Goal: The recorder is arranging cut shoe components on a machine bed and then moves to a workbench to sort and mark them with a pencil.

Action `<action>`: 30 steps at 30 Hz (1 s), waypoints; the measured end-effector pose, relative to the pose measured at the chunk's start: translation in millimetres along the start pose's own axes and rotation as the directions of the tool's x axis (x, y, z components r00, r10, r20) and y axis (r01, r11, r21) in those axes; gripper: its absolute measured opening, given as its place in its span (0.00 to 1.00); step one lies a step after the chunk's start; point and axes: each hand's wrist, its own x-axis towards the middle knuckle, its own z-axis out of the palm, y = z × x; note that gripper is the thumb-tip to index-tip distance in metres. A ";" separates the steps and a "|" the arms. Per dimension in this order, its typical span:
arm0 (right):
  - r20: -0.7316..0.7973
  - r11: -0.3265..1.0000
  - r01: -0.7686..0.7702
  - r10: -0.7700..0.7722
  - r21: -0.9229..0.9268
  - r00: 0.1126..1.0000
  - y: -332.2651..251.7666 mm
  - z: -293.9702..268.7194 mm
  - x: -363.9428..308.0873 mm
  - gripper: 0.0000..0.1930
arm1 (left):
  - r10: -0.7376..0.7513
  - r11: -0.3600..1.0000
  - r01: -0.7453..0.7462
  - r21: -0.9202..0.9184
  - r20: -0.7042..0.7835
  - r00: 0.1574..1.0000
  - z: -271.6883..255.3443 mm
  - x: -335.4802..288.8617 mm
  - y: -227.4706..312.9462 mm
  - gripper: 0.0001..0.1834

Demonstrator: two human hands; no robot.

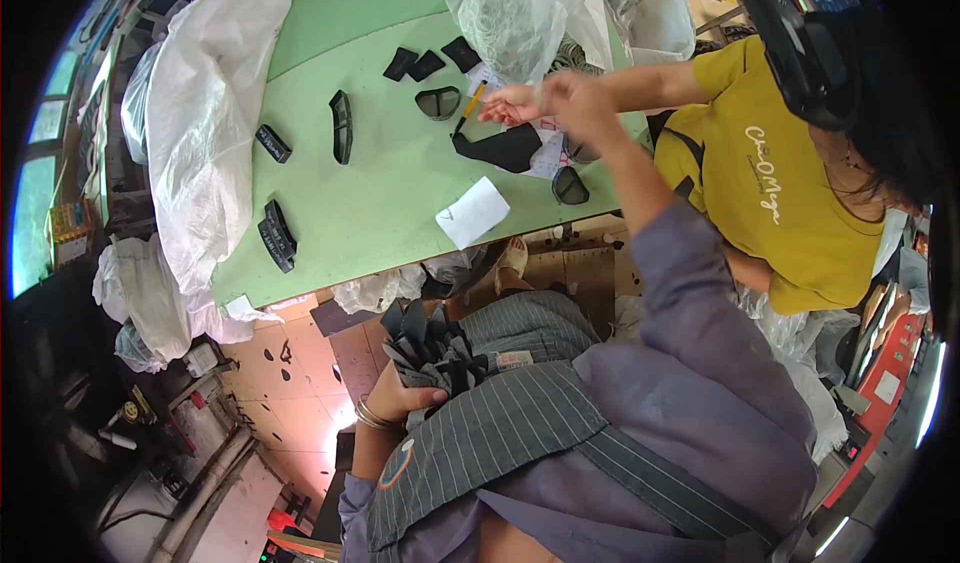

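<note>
Your left hand (pixel 408 398) grips the dark-grey, layered, fabric-like bundle (pixel 430 348) fanning beyond it; apply even pressure. Your right hand (pixel 582 108), above the pale-green worktop (pixel 385 198), is too blurred to judge spread or curled.

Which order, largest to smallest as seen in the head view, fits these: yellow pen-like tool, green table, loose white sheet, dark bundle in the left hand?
1. Green table
2. Dark bundle, probably helped by being nearer the camera
3. Loose white sheet
4. Yellow pen-like tool
</note>
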 end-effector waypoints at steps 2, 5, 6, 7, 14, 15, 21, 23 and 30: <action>0.362 0.970 -0.241 0.213 0.032 0.907 -40.6 30.3 -64.7 0.11 | 0.047 0.998 -0.047 0.037 0.001 0.999 -3.7 -1.0 4.6 0.45; 0.567 0.989 -0.147 0.122 -0.001 0.815 -102.4 70.7 -156.8 0.13 | 0.062 0.998 -0.064 0.028 0.066 0.996 -9.7 -0.2 10.5 0.45; 0.610 0.993 -0.107 0.055 0.049 0.791 -117.2 80.2 -174.6 0.12 | 0.078 0.996 -0.082 0.034 0.105 0.991 -11.0 0.4 12.5 0.45; 0.584 0.980 -0.156 0.056 0.123 0.810 -132.3 86.9 -191.3 0.10 | 0.040 0.998 -0.047 0.046 0.136 0.990 -12.5 -0.7 15.4 0.45; 0.401 0.974 -0.094 0.005 0.204 0.916 -181.4 86.3 -211.2 0.12 | 0.025 0.989 -0.051 0.142 0.180 0.983 0.2 -10.1 44.0 0.42; 0.336 0.955 -0.052 -0.051 0.292 0.941 -186.5 83.8 -214.5 0.12 | 0.077 0.972 -0.123 0.203 0.218 0.973 2.4 -9.7 48.3 0.41; 0.285 0.941 -0.134 0.042 0.310 0.958 -203.2 62.3 -247.3 0.13 | -0.083 0.863 -0.058 0.502 0.253 0.964 14.8 -6.3 58.7 0.37; 0.215 0.969 -0.113 0.065 0.218 0.974 -201.1 57.1 -254.4 0.13 | -0.033 0.916 -0.108 0.387 0.339 0.940 22.3 -2.9 59.4 0.37; 0.083 0.965 -0.132 0.116 0.227 0.990 -188.4 45.9 -282.6 0.13 | -0.130 0.946 -0.044 0.321 0.500 0.856 57.0 5.5 67.6 0.37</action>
